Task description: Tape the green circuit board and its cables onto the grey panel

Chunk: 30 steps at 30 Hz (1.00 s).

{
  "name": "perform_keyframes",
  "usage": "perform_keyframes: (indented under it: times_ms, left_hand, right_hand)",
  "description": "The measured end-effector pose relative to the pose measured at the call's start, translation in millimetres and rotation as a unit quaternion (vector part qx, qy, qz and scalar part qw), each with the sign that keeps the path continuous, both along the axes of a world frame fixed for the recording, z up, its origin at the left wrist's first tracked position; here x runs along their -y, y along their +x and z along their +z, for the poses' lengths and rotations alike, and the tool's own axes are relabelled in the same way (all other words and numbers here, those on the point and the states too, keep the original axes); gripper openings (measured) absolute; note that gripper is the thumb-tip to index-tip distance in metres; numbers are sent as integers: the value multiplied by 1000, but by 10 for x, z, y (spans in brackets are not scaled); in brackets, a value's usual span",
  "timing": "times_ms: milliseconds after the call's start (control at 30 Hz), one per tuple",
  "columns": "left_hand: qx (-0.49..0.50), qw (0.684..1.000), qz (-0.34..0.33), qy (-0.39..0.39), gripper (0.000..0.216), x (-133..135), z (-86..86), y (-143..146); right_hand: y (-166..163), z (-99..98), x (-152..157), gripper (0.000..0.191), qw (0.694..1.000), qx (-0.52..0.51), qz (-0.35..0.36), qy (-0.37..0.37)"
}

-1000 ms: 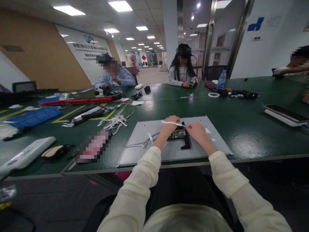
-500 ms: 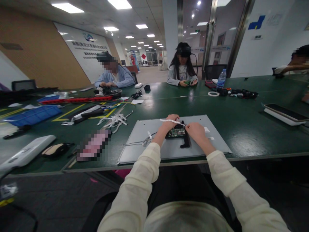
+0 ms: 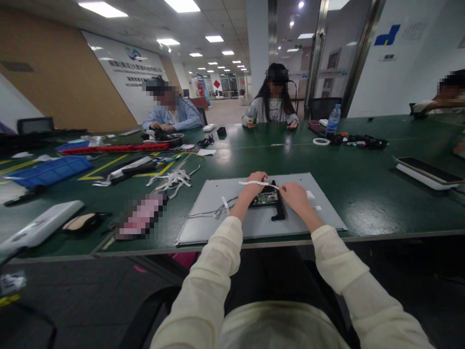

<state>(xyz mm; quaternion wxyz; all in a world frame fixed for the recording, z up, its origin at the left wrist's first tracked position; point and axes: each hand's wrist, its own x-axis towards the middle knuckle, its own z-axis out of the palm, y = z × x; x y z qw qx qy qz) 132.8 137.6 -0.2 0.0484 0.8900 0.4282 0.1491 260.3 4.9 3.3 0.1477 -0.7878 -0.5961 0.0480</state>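
In the head view, the left hand [image 3: 255, 185] and the right hand [image 3: 295, 196] are stretching a thin white strip [image 3: 258, 183] between them just above the green circuit board [image 3: 267, 198]; each hand's fingers are pinching narrowly on one end of it. Compared with a second ago, the hands are sitting almost where they were and the strip is running at the same slight slant, so the work is looking paused in mid-handling rather than advancing. The board is lying on the grey metal panel [image 3: 327, 213], beside a black bracket [image 3: 279, 209], with thin wires [image 3: 214, 212] trailing off to the left across the panel. The panel is resting on the green table [image 3: 381, 203] near its front edge. Farther out, loose white strips [image 3: 172, 180] are lying in a heap, a blue tray [image 3: 51, 171] is sitting at the left, and a tape roll [image 3: 321, 141] and water bottle [image 3: 333, 119] are standing well apart; nothing is crowding the hands. Across the table, other people are working with their own hands.
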Motion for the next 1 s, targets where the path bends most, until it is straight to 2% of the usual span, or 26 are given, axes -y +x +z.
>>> perform_keyframes:
  times_ms: [233, 467, 600, 867, 1000]
  left_hand:
    - [21, 1000, 1, -10, 25, -3, -13, -5]
    - [27, 999, 17, -18, 19, -30, -3, 9]
    - [28, 999, 38, -11, 24, -10, 2, 12]
    - [3, 999, 27, -19, 18, 39, 19, 17]
    - [-15, 999, 38, -29, 15, 32, 26, 16]
  right_hand:
    - [4, -28, 2, 43, 1000, -2, -5, 19]
    - [-31, -24, 15, 43, 999, 40, -17, -3]
    - [-11, -26, 57, 45, 997, 62, -36, -15]
    - [-18, -19, 105, 26, 996, 81, -23, 15]
    - [-14, -22, 103, 24, 997, 71, -17, 26]
